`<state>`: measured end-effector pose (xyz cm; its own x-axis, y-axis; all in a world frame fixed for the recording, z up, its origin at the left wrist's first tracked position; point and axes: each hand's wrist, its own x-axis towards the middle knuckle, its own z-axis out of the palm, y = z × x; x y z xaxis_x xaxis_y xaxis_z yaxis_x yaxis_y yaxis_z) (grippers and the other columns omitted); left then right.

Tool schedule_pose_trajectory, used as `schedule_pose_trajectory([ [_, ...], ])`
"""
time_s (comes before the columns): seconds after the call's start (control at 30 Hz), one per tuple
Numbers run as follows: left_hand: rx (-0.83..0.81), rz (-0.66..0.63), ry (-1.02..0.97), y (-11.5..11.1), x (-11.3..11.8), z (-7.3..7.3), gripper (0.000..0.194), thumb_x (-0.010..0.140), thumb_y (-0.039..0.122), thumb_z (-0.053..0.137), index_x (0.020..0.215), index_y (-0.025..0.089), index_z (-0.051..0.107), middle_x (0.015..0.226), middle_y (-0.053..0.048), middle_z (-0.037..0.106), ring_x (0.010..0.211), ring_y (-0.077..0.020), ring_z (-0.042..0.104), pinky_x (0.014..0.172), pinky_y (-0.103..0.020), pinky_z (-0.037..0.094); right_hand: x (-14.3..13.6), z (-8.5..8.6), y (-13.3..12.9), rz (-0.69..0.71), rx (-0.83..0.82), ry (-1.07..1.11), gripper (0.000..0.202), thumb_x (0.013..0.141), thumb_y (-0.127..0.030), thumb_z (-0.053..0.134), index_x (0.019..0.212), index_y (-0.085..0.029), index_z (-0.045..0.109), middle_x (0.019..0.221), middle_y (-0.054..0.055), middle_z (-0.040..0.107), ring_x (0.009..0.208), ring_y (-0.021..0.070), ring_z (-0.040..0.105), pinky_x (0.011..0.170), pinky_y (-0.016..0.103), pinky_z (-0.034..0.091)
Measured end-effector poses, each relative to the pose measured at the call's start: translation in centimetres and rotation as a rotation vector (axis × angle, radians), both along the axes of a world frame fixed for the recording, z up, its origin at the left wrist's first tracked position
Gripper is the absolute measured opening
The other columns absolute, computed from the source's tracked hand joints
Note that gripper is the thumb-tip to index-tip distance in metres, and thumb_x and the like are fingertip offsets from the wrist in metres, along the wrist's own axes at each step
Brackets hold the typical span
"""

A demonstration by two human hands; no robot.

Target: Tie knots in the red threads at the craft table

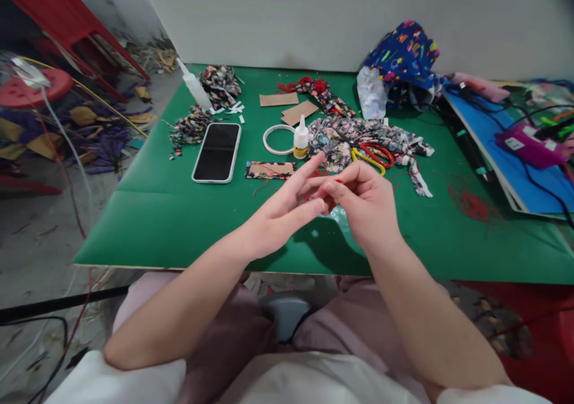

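My left hand [287, 207] is held over the front of the table, its index finger and thumb stretched apart. Its other fingertips meet my right hand [374, 204], whose thumb and fingers are pinched together. A bit of red thread [339, 181] shows at the right hand's pinch; the rest is mostly hidden by fingers. Just beyond the left hand lies a small card strip [271, 170] edged with floral cloth, with red thread across it. Behind the hands are a small glue bottle [301, 138], a white tape roll [274, 140], and red- and yellow-handled scissors [374, 155] on floral fabric [336, 132].
A phone [217, 153] lies at left, near a white squeeze bottle [196, 87] and fabric scraps [191, 128]. Card pieces [278, 99] lie farther back. At right are tangled red thread [474, 204], a blue folder [515, 153] under cables, and a blue patterned cloth [403, 57].
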<state>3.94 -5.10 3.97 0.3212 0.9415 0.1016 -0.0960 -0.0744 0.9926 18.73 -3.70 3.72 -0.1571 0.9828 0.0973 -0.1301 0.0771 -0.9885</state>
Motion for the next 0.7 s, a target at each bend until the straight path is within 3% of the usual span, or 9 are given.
schedule_pose_trajectory([
  [0.07, -0.057, 0.015, -0.055, 0.0, 0.2, 0.0, 0.057, 0.078, 0.048, 0.058, 0.13, 0.028, 0.047, 0.102, -0.006, 0.065, 0.088, -0.0206, 0.065, 0.073, -0.032, 0.054, -0.2, -0.1, -0.2, 0.008, 0.003, -0.013, 0.025, 0.073, -0.037, 0.067, 0.067, -0.021, 0.049, 0.053, -0.006, 0.06, 0.041, 0.0074, 0.053, 0.041, 0.02, 0.043],
  [0.2, -0.124, 0.012, -0.038, 0.2, 0.5, -0.7, 0.054, 0.079, 0.054, 0.053, 0.125, 0.025, 0.053, 0.105, -0.007, 0.064, 0.089, -0.0192, 0.063, 0.072, -0.03, 0.052, -0.4, 0.0, -0.4, -0.008, 0.017, -0.031, 0.025, 0.071, -0.038, 0.069, 0.065, -0.023, 0.051, 0.046, -0.008, 0.05, 0.035, 0.0055, 0.043, 0.036, 0.02, 0.036],
  [0.33, -0.119, 0.029, 0.014, 0.3, 0.8, -0.9, 0.05, 0.081, 0.054, 0.049, 0.119, 0.023, 0.058, 0.089, -0.005, 0.065, 0.067, -0.0143, 0.058, 0.059, -0.027, 0.047, -0.2, 0.2, -0.2, -0.045, 0.053, -0.017, 0.024, 0.07, -0.039, 0.07, 0.066, -0.023, 0.053, 0.056, -0.006, 0.058, 0.044, 0.0073, 0.05, 0.042, 0.022, 0.041],
  [0.47, -0.004, 0.113, 0.204, 0.3, 0.8, -0.4, 0.038, 0.081, 0.051, 0.052, 0.08, 0.016, 0.069, 0.069, -0.002, 0.058, 0.064, -0.0122, 0.05, 0.056, -0.023, 0.04, 0.2, 0.4, 0.2, -0.073, 0.055, 0.037, 0.025, 0.07, -0.038, 0.07, 0.066, -0.023, 0.051, 0.062, -0.004, 0.063, 0.048, 0.0076, 0.053, 0.043, 0.02, 0.042],
  [0.57, -0.041, 0.059, 0.224, 0.4, 0.4, -0.2, 0.034, 0.081, 0.047, 0.054, 0.079, 0.016, 0.069, 0.062, 0.0, 0.055, 0.058, -0.0103, 0.045, 0.053, -0.022, 0.035, 0.5, 0.4, 0.5, -0.09, 0.036, 0.073, 0.028, 0.072, -0.041, 0.068, 0.068, -0.022, 0.048, 0.066, -0.004, 0.066, 0.04, 0.0048, 0.046, 0.037, 0.018, 0.036],
  [0.7, -0.177, -0.015, 0.039, 0.7, 0.0, -0.4, 0.027, 0.078, 0.041, 0.061, 0.073, 0.017, 0.07, 0.064, 0.0, 0.058, 0.054, -0.0076, 0.043, 0.05, -0.02, 0.032, 0.9, 0.5, 0.7, -0.089, 0.029, 0.136, 0.03, 0.074, -0.043, 0.065, 0.068, -0.021, 0.044, 0.07, -0.004, 0.068, 0.032, 0.0013, 0.031, 0.031, 0.018, 0.023],
])
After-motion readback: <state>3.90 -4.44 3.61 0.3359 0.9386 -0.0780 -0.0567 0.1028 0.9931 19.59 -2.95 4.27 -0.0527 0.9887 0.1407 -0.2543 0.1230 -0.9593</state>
